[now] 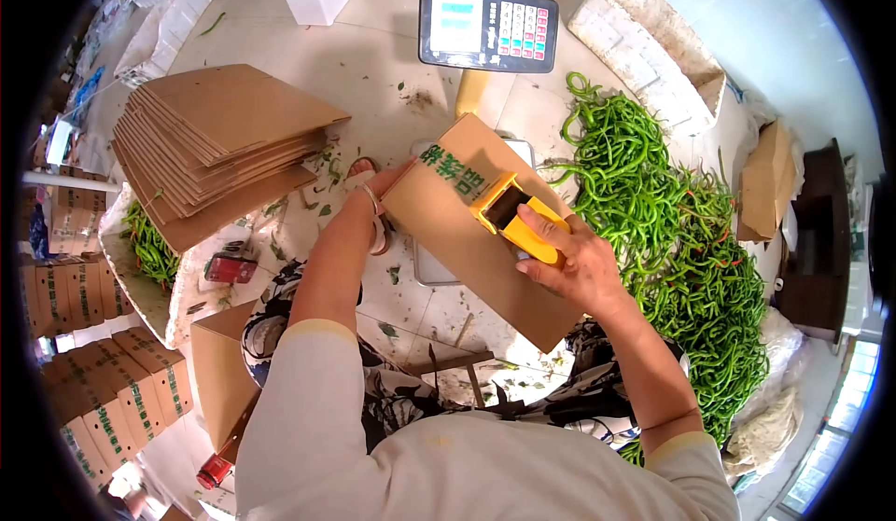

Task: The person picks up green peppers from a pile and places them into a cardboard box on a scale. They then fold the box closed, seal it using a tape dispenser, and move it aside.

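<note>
A long cardboard box (467, 232) lies at a slant in front of me, with green printed characters along its upper part. At its far left end, my left hand (381, 183) holds the edge, with most of its fingers hidden. My right hand (581, 262) is wrapped round a yellow tape dispenser (537, 239), whose front end rests on the top of the box beside the green print. Beneath the box, partly covered, is a scale platform (434, 267). Its display (488, 28) stands on a post beyond the box.
A heap of green chili peppers (686, 232) spreads at my right. Flattened cardboard sheets (224, 125) are stacked at left, above a foam box (140, 283) of peppers. A red phone-like object (231, 269) lies nearby. Packed cartons (117, 395) stand lower left, a dirty foam box (644, 55) upper right.
</note>
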Available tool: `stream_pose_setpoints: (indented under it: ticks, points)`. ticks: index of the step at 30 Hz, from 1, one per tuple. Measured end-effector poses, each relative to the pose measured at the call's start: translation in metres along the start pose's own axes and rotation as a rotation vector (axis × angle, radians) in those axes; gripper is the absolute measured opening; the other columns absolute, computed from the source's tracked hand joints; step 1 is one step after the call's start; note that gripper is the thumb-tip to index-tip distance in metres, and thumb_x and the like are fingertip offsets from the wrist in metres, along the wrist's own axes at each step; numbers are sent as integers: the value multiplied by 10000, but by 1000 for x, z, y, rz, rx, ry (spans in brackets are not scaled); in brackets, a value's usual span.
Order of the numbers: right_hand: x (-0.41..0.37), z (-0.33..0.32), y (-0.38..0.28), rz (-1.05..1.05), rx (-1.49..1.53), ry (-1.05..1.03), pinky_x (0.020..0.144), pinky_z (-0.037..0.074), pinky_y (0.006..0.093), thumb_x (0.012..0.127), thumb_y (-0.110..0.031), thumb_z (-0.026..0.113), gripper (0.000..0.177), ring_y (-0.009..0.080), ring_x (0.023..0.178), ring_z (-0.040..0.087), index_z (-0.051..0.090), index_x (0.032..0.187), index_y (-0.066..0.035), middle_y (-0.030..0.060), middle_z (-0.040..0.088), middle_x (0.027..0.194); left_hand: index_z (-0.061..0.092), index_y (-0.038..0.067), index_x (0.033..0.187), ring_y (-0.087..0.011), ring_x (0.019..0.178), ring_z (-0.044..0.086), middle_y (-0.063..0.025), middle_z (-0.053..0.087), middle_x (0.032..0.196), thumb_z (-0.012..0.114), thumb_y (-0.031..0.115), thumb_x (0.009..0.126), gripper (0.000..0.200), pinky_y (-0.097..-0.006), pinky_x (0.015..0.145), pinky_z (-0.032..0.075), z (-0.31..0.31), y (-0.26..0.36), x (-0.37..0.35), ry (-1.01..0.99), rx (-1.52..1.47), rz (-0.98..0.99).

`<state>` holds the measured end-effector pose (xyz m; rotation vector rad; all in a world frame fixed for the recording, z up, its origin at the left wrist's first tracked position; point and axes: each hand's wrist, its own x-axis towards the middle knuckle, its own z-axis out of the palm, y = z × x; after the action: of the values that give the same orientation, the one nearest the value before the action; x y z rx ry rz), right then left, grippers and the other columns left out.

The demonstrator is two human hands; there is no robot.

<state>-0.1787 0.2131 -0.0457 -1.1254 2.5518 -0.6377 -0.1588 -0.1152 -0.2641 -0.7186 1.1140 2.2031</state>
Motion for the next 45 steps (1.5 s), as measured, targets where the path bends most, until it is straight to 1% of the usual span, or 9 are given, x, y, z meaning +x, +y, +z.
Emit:
stream_pose_setpoints:
  ticks: [6,8,10,13,15,23,25,29,45]
  points:
    - [0,1,0,-25,8,38,761,539,380,688,-308,795,672,353,879,640,550,1312,-262,211,602,1155,607,60,1161,-135,880,615,-58,658,1079,521,488,932,493,-282,763,497,48,42,-35,190,130,-37]
    - [-1,-1,-1,18,22,9,749,537,380,692,-306,793,668,351,845,640,550,1312,-261,212,607,1132,445,27,1364,-178,1169,505,-107,511,1333,494,541,926,677,-309,956,424,67,54,-29,206,130,280]
    - [-3,-1,-2,11,43,-2,734,530,384,721,-332,768,640,356,795,641,545,1316,-257,216,607,1106,437,152,1399,-206,1299,395,-56,458,1404,468,582,913,650,-338,1037,356,105,65,-30,216,455,666]
    - [-5,2,-3,-100,2,105,728,524,394,748,-376,738,621,358,787,640,537,1323,-254,220,601,1091,490,292,1351,-243,1332,354,25,433,1430,434,603,904,547,-390,1071,319,148,51,-17,587,1524,758]
    - [-1,-5,-8,-39,61,-19,715,517,411,767,-391,714,592,355,787,642,539,1316,-257,226,597,1076,535,363,1284,-268,1326,346,87,420,1424,424,596,896,466,-453,1083,286,140,37,1,727,1787,856]
    - [-58,-34,29,-35,0,-55,760,521,414,758,-368,707,584,327,787,641,545,1306,-245,171,643,840,571,267,1179,-193,1288,362,71,479,1326,455,495,912,370,-493,991,346,155,42,-8,779,1822,811]
    - [-116,-45,51,72,-86,-106,741,530,413,742,-352,730,616,332,767,642,526,1322,-312,170,613,967,553,257,1185,-197,1291,359,70,472,1333,456,485,916,366,-498,985,346,161,41,-7,796,1869,696]
    - [-188,-40,77,269,-37,-202,694,540,390,737,-358,746,656,308,762,638,490,1340,-375,148,559,943,534,246,1195,-204,1254,387,56,467,1330,448,491,926,374,-504,955,368,152,33,3,882,1877,859]
    - [-213,7,109,282,25,-156,733,530,400,728,-344,762,683,320,802,626,473,1344,-406,159,546,948,503,253,1281,-286,1382,258,28,392,1443,409,488,945,421,-527,1062,278,160,38,-4,815,1876,677]
